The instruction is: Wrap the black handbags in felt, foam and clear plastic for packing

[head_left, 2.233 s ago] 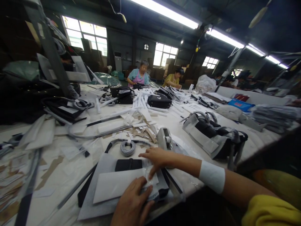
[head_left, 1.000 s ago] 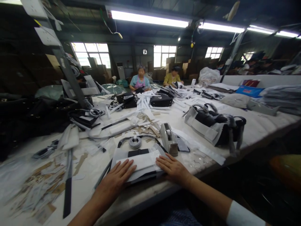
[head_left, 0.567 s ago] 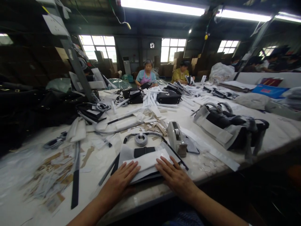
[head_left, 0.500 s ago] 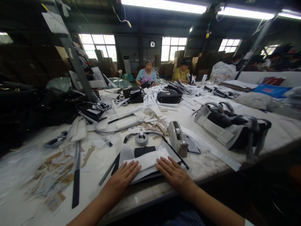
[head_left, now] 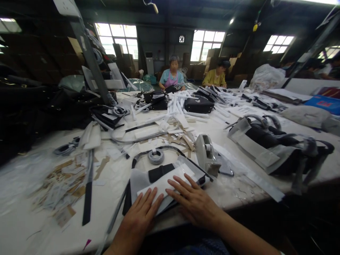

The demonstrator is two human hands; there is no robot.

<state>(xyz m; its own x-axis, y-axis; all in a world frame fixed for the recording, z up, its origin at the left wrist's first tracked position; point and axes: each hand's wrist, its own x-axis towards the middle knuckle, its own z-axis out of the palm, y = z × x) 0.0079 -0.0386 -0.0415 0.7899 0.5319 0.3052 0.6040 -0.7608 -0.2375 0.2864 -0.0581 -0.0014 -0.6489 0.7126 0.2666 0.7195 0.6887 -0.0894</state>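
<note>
In front of me a black handbag lies flat at the table's near edge, partly covered with white wrapping sheet. A folded white foam strip rests slantwise across it. My left hand lies on the strip's left end, fingers stretched out. Flat on its right part is my right hand, fingers spread. The bag's dark handle arches behind it around a wrapped ring-shaped coil. Just right of the bag stands a grey tape dispenser. The bag's underside is hidden.
A wrapped black bag lies on the right. Paper scraps and a dark strap lie on the left. Black bags and white rolls are heaped farther back, where two people sit across the table. A metal post rises at left.
The bag has turned so its right side sits farther away, and the foam strip now slants. Both hands have moved with it, the left one nearer me. The camera view has shifted.
</note>
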